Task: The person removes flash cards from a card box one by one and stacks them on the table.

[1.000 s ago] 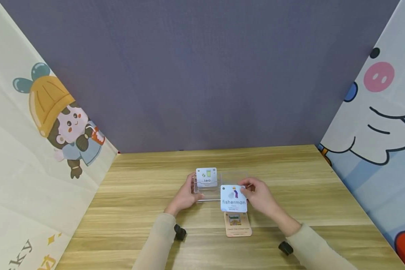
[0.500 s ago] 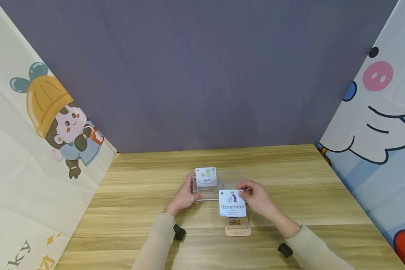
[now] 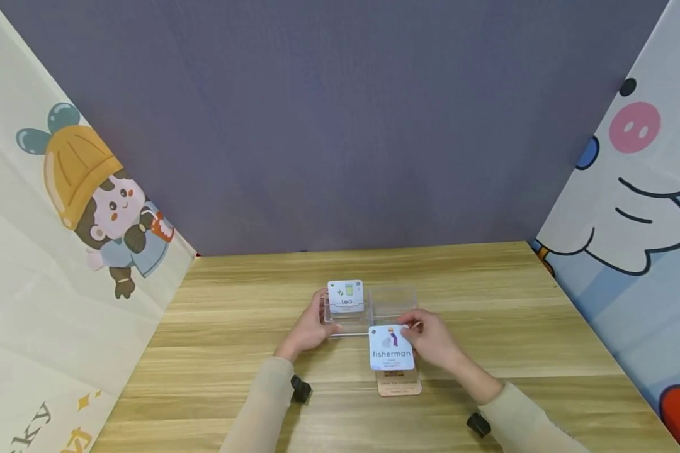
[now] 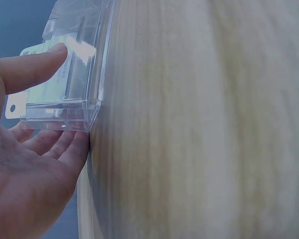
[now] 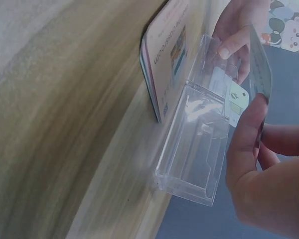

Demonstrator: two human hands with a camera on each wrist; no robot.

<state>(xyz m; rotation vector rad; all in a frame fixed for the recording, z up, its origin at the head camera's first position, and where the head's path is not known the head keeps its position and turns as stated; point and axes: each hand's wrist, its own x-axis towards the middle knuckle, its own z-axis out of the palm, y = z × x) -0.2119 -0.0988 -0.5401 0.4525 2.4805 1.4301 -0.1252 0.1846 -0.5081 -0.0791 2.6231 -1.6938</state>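
Observation:
A clear plastic card box point(image 3: 393, 302) with two compartments sits mid-table. My left hand point(image 3: 306, 333) grips its left end, thumb point(image 4: 37, 67) across the front and fingers under the side. In the left compartment stands a white flashcard reading "tea" point(image 3: 345, 294). My right hand point(image 3: 435, 343) pinches a white "fisherman" flashcard point(image 3: 391, 353) by its upper right edge, in front of the right compartment. From the right wrist, that card point(image 5: 260, 64) shows nearly edge-on. Partly covered by it in the head view, an orange flashcard point(image 3: 399, 387) about cleaning the classroom lies on the table.
The orange card tops a small stack point(image 5: 164, 59) in the right wrist view. Behind the wooden table point(image 3: 232, 377) rises a dark grey panel point(image 3: 340, 126). Cartoon-printed sheets hang at the left and right sides.
My right hand has brought the "fisherman" card down toward me, away from the box, so it covers more of the orange card. The left hand and the box have stayed put.

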